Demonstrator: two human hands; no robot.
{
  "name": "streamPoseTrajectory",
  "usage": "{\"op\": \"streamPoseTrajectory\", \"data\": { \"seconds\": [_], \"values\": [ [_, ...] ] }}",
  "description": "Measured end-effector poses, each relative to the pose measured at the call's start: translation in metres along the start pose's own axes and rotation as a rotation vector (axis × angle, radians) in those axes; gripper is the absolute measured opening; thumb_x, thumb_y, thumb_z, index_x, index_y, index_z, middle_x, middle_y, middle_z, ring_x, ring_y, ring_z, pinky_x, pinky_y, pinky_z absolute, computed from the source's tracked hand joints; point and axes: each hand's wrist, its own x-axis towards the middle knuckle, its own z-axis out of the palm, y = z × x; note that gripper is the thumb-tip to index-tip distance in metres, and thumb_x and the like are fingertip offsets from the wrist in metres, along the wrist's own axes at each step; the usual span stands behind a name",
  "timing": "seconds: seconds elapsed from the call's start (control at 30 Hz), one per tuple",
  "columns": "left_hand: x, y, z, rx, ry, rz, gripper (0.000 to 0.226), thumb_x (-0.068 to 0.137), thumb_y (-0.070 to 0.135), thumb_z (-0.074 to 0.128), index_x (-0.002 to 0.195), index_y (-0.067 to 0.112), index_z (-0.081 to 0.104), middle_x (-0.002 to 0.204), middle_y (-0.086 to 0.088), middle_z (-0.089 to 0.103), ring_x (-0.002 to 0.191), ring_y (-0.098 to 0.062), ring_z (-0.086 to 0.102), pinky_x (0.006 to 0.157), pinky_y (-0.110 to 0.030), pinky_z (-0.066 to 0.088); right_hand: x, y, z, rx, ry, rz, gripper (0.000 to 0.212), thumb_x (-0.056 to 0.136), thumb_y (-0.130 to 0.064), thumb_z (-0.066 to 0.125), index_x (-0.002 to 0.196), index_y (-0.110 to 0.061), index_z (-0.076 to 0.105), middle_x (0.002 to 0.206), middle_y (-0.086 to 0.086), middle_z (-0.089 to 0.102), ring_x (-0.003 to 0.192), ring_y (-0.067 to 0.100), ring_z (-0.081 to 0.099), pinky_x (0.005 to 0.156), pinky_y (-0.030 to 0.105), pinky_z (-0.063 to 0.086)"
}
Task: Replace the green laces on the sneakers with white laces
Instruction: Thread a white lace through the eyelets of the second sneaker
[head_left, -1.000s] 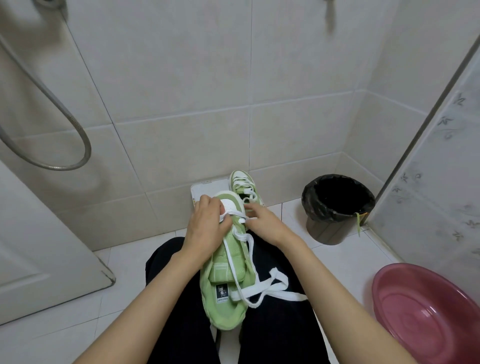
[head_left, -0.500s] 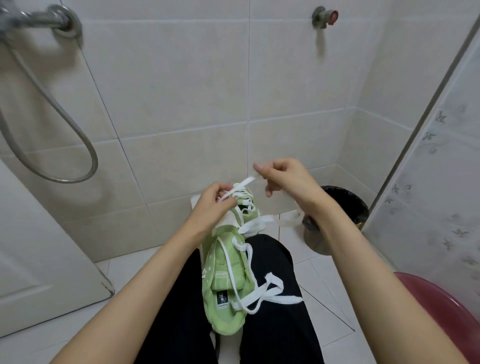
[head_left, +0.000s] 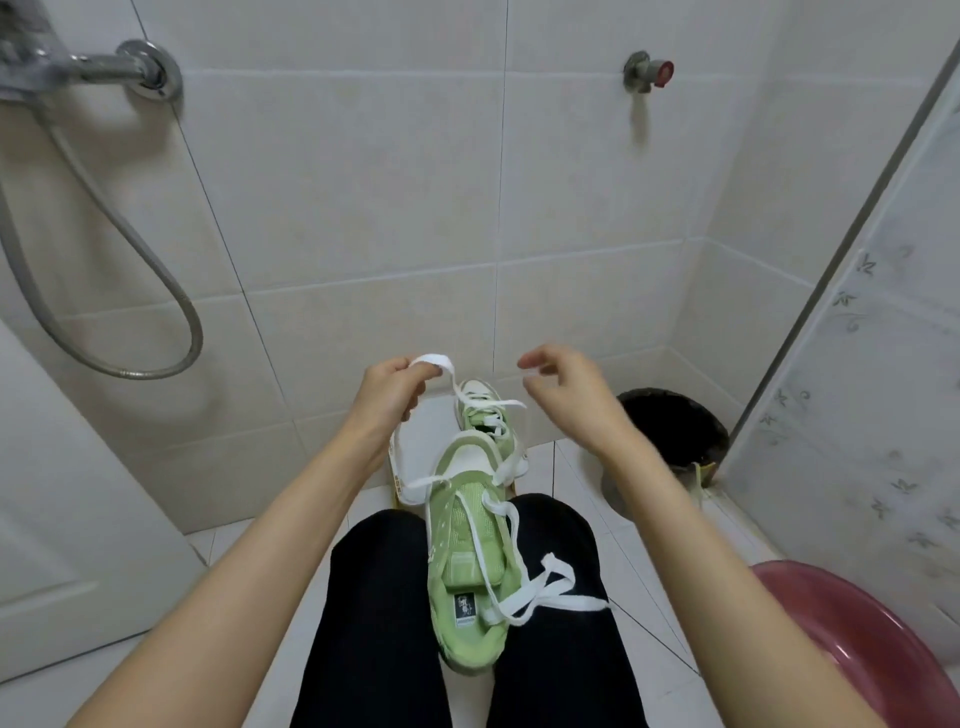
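A light green sneaker (head_left: 467, 561) lies on my lap, toe pointing away from me. A white lace (head_left: 511, 597) is threaded through it, with loose loops trailing over my right thigh. My left hand (head_left: 387, 395) is raised above the toe and pinches one end of the white lace between thumb and fingers. My right hand (head_left: 569, 397) is held up at the same height, and a small white bit of lace shows between its thumb and fingertips. A second green sneaker (head_left: 485, 410) with white laces stands farther off, between my hands.
The second sneaker stands on a white box (head_left: 410, 460) by the tiled wall. A black bin (head_left: 675, 426) with a green lace (head_left: 698, 480) over its rim is at the right. A pink basin (head_left: 857, 654) sits at lower right, a shower hose (head_left: 111, 244) hangs left.
Both hands have risen from the sneaker's toe and moved apart, drawing the white lace up and out through the front eyelets. The camera has tilted upward.
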Motion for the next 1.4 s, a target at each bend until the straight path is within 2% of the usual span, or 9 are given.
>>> {"op": "streamPoseTrajectory", "data": {
  "seconds": [0.1,0.23,0.33,0.47,0.57,0.67,0.87,1.07,1.4],
  "values": [
    [-0.002,-0.032,0.008,0.144,-0.091,-0.037,0.019,0.086,0.020,0.062,0.070,0.014,0.054,0.053,0.010,0.047,0.048,-0.004,0.042,0.048,-0.018,0.033,-0.036,0.037,0.033,0.069,-0.073,0.119,0.022,0.090,-0.003,0.048,0.089,-0.018,0.064,0.091,-0.007,0.064,0.087,0.011,0.059,0.070,0.020,0.041],
    [-0.009,-0.069,0.016,0.242,-0.174,-0.046,0.021,0.089,0.025,0.061,0.068,0.022,0.058,0.055,0.017,0.053,0.052,0.004,0.048,0.049,-0.010,0.035,-0.076,0.077,0.057,-0.002,-0.268,0.257,0.017,0.087,-0.007,0.051,0.084,-0.018,0.063,0.087,-0.006,0.065,0.080,0.010,0.059,0.077,0.029,0.049],
    [-0.009,-0.087,0.009,0.361,-0.219,-0.076,0.007,0.092,0.023,0.060,0.096,0.018,0.063,0.093,0.001,0.061,0.087,-0.013,0.056,0.075,-0.023,0.043,-0.101,0.095,0.069,-0.115,-0.399,0.182,0.027,0.083,-0.045,0.064,0.102,-0.026,0.061,0.103,-0.014,0.053,0.091,0.003,0.046,0.078,0.028,0.044],
    [-0.031,-0.104,0.000,0.625,-0.046,0.105,0.052,0.089,0.020,0.060,0.137,0.013,0.042,0.128,-0.003,0.037,0.125,-0.017,0.034,0.106,-0.029,0.028,-0.120,0.114,0.081,-0.379,-0.371,0.016,0.033,0.083,-0.050,0.063,0.110,-0.033,0.055,0.109,-0.015,0.037,0.094,0.008,0.039,0.069,0.021,0.037],
    [-0.059,-0.110,0.005,0.634,-0.022,0.324,0.033,0.090,0.017,0.058,0.123,0.015,0.054,0.113,0.010,0.038,0.111,-0.006,0.036,0.095,-0.022,0.029,-0.125,0.120,0.084,-0.283,-0.249,-0.022,0.014,0.090,-0.036,0.062,0.099,-0.025,0.062,0.098,-0.011,0.047,0.075,0.008,0.046,0.065,0.024,0.040],
    [-0.076,-0.115,0.012,0.565,-0.213,0.365,0.023,0.088,0.020,0.064,0.110,0.018,0.061,0.108,0.013,0.045,0.107,0.000,0.041,0.092,-0.017,0.032,-0.122,0.114,0.085,0.100,-0.104,0.210,0.008,0.086,-0.016,0.067,0.083,-0.024,0.068,0.083,-0.005,0.058,0.065,0.008,0.051,0.062,0.023,0.043],
    [-0.076,-0.111,0.039,0.594,-0.660,0.231,0.077,0.081,0.043,0.070,0.144,0.029,0.030,0.136,0.022,0.037,0.126,0.004,0.033,0.108,-0.018,0.026,-0.087,0.086,0.054,0.641,-0.202,0.333,0.014,0.082,0.002,0.064,0.088,-0.009,0.069,0.058,0.002,0.058,0.048,0.015,0.050,0.051,0.021,0.043],
    [-0.041,-0.071,0.039,0.340,-0.365,0.330,0.019,0.097,0.025,0.052,0.114,0.034,0.053,0.088,0.015,0.064,0.085,0.002,0.059,0.075,-0.016,0.042,-0.046,0.048,0.012,0.760,-0.097,0.182,0.021,0.083,0.003,0.067,0.098,-0.012,0.070,0.073,-0.002,0.065,0.057,0.014,0.056,0.059,0.022,0.049],
    [0.003,-0.037,0.034,0.149,-0.358,0.297,0.021,0.093,0.048,0.045,0.113,0.045,0.051,0.069,0.011,0.053,0.061,-0.006,0.048,0.060,-0.018,0.041,0.023,-0.012,-0.001,0.747,0.032,0.005,0.026,0.083,0.003,0.066,0.103,-0.013,0.067,0.095,-0.002,0.067,0.060,0.004,0.059,0.059,0.014,0.047]
  ]
}}
